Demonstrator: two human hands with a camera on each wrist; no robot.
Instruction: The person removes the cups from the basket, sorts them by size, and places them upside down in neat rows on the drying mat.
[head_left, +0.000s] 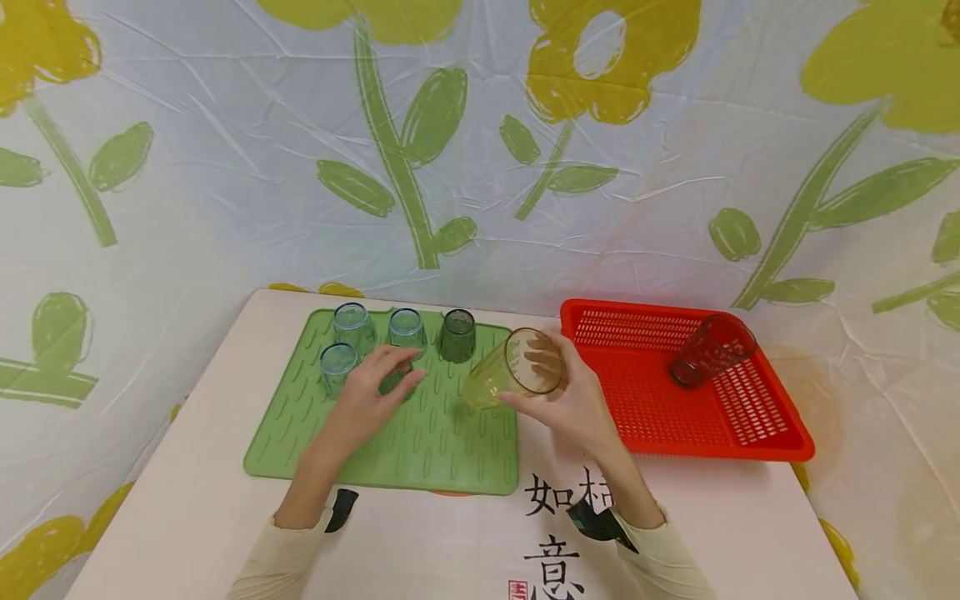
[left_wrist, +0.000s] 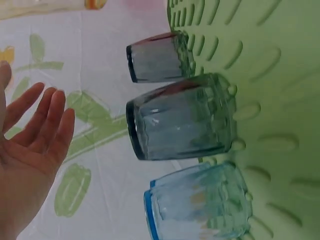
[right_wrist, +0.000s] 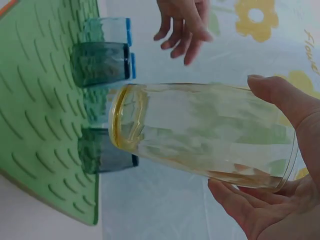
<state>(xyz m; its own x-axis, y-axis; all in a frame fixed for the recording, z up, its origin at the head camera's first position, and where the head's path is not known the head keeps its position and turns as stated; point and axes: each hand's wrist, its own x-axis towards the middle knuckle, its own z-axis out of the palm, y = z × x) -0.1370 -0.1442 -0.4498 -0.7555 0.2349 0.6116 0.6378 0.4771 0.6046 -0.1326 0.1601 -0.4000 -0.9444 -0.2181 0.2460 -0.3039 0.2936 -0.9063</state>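
My right hand point(head_left: 573, 396) holds a yellow glass tumbler point(head_left: 486, 379) near its wide rim, thumb on one side and fingers on the other. In the right wrist view the tumbler's thick base point(right_wrist: 120, 117) points toward the green drying mat point(head_left: 450, 454), short of it. My left hand point(head_left: 375, 387) is over the mat with relaxed fingers and holds nothing. Below it stands a dark glass point(head_left: 395, 379), partly hidden by the fingers; the left wrist view shows the hand point(left_wrist: 35, 130) apart from the glasses. Another dark glass point(head_left: 457, 336) stands at the mat's back.
Blue glasses point(head_left: 354, 329) stand at the mat's back left, with one point(head_left: 407, 327) nearer the middle. Right of the mat is a red perforated basket point(head_left: 637, 392), where a dark red glass point(head_left: 708, 354) leans. Behind the table point(head_left: 420, 542) hangs a flower-printed cloth point(head_left: 262, 208).
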